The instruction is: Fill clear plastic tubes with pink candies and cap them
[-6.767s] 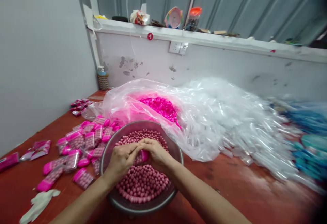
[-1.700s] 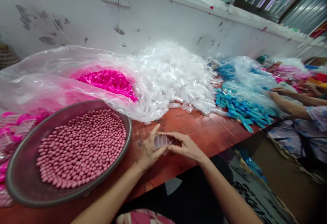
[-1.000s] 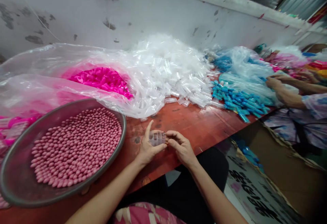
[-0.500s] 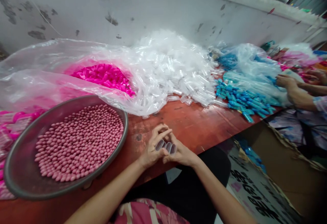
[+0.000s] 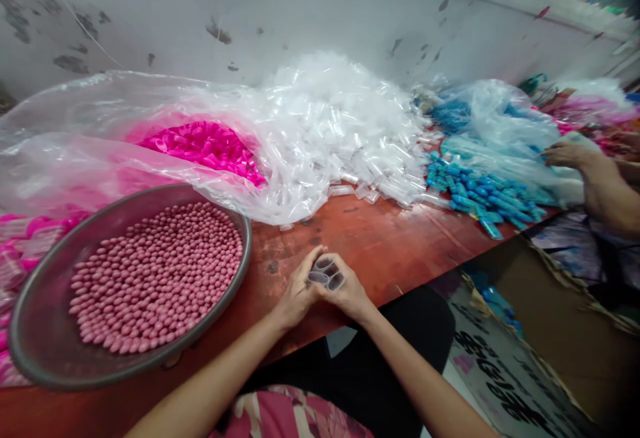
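Note:
Several clear tubes (image 5: 326, 274) are bunched between my two hands, their open ends facing up toward me. My left hand (image 5: 299, 295) wraps round them from the left, and my right hand (image 5: 350, 293) closes round them from the right. Both hands touch each other over the front edge of the red table (image 5: 380, 251). To the left stands a metal bowl (image 5: 246, 251) with pink oval beads (image 5: 160, 278) in it. Behind my hands lies a large heap of clear tubes (image 5: 350, 125).
Bright pink caps (image 5: 205, 148) lie in a clear plastic bag (image 5: 65, 108). Blue filled tubes (image 5: 480, 191) are piled at the right, near another person's hand (image 5: 575, 155). Pink-capped tubes (image 5: 35, 241) lie at the far left. A cardboard box (image 5: 560, 311) stands below the table.
The tubes between my hands have gone from a row to a tight cluster, and my fingers have closed round them. The other person's hand has shifted slightly.

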{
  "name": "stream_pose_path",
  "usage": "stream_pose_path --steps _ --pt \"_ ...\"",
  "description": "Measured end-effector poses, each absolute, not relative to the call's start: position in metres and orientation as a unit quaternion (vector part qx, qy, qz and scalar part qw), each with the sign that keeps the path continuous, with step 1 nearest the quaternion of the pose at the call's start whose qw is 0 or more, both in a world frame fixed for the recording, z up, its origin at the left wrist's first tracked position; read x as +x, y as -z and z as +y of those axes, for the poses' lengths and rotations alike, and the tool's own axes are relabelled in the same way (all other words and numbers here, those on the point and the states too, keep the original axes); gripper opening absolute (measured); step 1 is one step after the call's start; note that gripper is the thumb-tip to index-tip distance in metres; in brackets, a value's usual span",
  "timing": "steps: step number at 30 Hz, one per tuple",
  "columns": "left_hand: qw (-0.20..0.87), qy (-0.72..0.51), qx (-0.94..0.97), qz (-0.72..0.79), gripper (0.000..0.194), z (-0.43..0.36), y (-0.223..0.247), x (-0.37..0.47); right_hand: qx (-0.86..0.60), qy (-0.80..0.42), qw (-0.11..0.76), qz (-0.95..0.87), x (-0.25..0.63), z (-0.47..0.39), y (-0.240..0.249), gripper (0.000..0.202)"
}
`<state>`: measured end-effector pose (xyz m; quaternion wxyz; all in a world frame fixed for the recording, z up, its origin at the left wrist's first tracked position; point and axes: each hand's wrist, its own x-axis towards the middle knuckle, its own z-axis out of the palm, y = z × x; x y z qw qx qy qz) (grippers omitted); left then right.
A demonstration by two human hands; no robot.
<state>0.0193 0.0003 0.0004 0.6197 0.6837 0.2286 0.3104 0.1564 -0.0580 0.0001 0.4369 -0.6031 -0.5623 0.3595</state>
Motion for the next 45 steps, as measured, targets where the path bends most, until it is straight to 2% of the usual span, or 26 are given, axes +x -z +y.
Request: stream_pose_path --steps 3,6,13,16,22,27,29,35,41,45 --pt "0.589 -0.275 0.713 0.265 0.097 0.003 0.003 0.022 -0.62 -0.245 0.365 -0.65 0.163 -0.058 0.008 0.056" --pt "0.577 -0.269 0.736 0.229 0.098 0.009 0.003 0.021 -0.625 -0.173 0.298 -0.7 0.166 -0.059 0.012 0.067" --pt "0.56 -0.264 0.763 0.186 0.1 0.013 0.006 0.018 -0.647 -0.135 0.279 -0.696 0.158 -0.058 0.017 0.069" --pt "0.542 -0.283 0.763 0.211 0.088 0.012 0.012 0.02 -0.65 -0.13 0.278 -0.695 0.154 -0.057 0.021 0.075" --pt "0.493 -0.317 0.734 0.342 0.059 0.013 0.011 0.024 -0.657 -0.159 0.313 -0.667 0.152 -0.06 0.018 0.079" --pt "0.519 -0.3 0.726 0.337 0.044 0.013 0.006 0.023 -0.639 -0.242 0.329 -0.651 0.166 -0.069 0.011 0.048" --pt "0.536 -0.297 0.72 0.326 0.044 0.014 0.006 0.022 -0.636 -0.262 0.341 -0.641 0.17 -0.07 0.01 0.045" --pt "0.661 -0.265 0.658 0.245 0.061 0.015 0.011 0.02 -0.613 -0.345 0.387 -0.596 0.162 -0.067 0.002 0.06" --pt "0.769 -0.341 0.478 0.252 0.057 0.015 0.015 0.024 -0.58 -0.413 0.495 -0.498 0.163 -0.059 -0.003 0.052" --pt "0.772 -0.368 0.44 0.273 0.052 0.018 0.015 0.025 -0.573 -0.435 0.47 -0.512 0.161 -0.06 -0.007 0.051"
